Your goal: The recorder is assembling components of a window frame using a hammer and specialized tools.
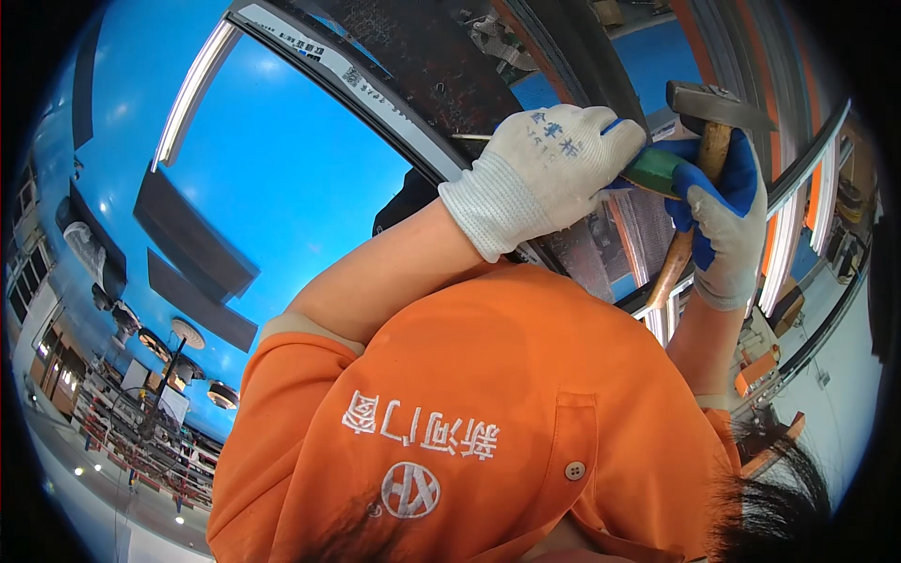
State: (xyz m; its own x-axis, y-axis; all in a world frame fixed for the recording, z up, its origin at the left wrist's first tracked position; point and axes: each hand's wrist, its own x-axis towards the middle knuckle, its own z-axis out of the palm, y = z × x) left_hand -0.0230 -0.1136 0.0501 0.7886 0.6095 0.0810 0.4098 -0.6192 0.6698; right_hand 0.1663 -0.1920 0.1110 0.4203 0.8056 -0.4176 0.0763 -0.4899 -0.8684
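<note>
Over a bright blue bench, the left hand (544,169) grips a green-handled chisel (654,171) against a dark frame (422,70); the right hand (723,220), fisted around a hammer (709,122), could mis-strike the glove.

Left hand (544,169) grips chisel (652,171) against frame (394,89); right hand (723,220) just right of it holds hammer (713,108), head above chisel. Both above person's shirt (488,422).

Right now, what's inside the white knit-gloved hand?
The white knit-gloved hand is closed on a green-handled tool; only the handle's end shows. Its tip is covered by the glove. The blue-coated gloved hand grips a wooden-handled hammer.
</note>
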